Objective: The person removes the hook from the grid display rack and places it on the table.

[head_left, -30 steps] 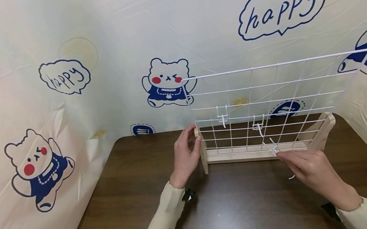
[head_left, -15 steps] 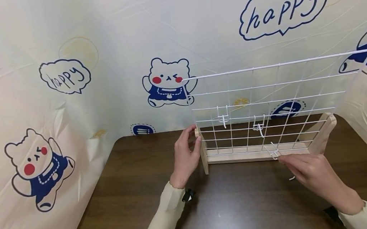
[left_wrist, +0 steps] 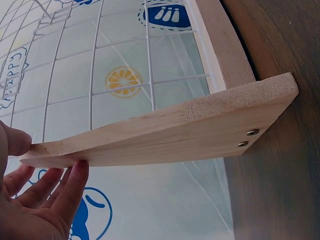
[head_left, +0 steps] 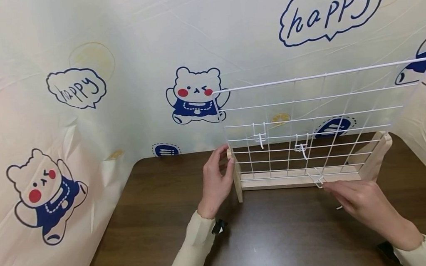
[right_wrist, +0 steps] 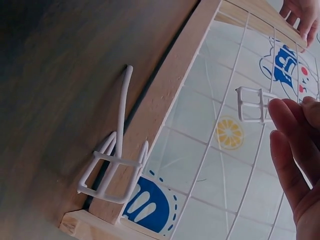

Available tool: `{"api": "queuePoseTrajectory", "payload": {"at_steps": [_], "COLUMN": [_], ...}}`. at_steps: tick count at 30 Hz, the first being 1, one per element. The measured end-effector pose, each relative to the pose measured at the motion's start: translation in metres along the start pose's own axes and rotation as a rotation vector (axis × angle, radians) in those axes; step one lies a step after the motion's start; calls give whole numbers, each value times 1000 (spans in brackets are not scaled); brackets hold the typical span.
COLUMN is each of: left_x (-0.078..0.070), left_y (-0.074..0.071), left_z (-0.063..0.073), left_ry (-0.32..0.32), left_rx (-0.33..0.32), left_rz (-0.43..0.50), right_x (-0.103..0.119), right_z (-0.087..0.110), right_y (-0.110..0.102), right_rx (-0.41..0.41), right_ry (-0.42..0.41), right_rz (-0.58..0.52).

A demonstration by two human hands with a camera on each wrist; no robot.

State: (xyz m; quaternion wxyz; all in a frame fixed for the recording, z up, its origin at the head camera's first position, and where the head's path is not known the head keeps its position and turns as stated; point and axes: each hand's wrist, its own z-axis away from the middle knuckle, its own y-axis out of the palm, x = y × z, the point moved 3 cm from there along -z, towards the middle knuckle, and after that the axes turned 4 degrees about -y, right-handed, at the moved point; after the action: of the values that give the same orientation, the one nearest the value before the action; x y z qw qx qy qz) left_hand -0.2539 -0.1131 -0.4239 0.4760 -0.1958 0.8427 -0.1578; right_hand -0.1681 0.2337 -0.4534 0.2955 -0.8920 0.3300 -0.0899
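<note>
A white wire grid panel (head_left: 330, 98) stands in a light wooden base with side pieces. My left hand (head_left: 217, 182) grips the left wooden side piece (left_wrist: 150, 145), thumb on one face and fingers on the other. Between the thumb and fingers of my right hand (head_left: 369, 204) is a small white wire hook (right_wrist: 252, 105), low in front of the grid; the fingers hide part of it. Two similar hooks hang on the grid, a left hook (head_left: 260, 137) and a lower middle hook (head_left: 301, 147).
Another loose white hook (right_wrist: 112, 175) lies by the base's front bar (right_wrist: 165, 95); in the head view my right hand hides most of it. The dark wooden table (head_left: 273, 236) meets a printed cloth backdrop (head_left: 133, 72) behind and at the sides.
My right hand has lowered the pinched hook slightly in front of the grid. The left hand keeps its hold on the wooden side piece.
</note>
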Motion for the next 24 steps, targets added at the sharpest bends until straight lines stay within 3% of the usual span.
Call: {"api": "queuePoseTrajectory", "payload": {"at_steps": [9, 24], "left_x": [1, 0], "left_y": [1, 0], "left_z": [2, 0], "left_ry": [-15, -14], "left_rx": [2, 0], "left_rz": [-11, -11], "right_x": [-2, -1], "right_z": [11, 19], "right_y": [2, 8], "right_rx": [-24, 53], "right_ry": [-17, 8], "right_rz": [-13, -26]}}
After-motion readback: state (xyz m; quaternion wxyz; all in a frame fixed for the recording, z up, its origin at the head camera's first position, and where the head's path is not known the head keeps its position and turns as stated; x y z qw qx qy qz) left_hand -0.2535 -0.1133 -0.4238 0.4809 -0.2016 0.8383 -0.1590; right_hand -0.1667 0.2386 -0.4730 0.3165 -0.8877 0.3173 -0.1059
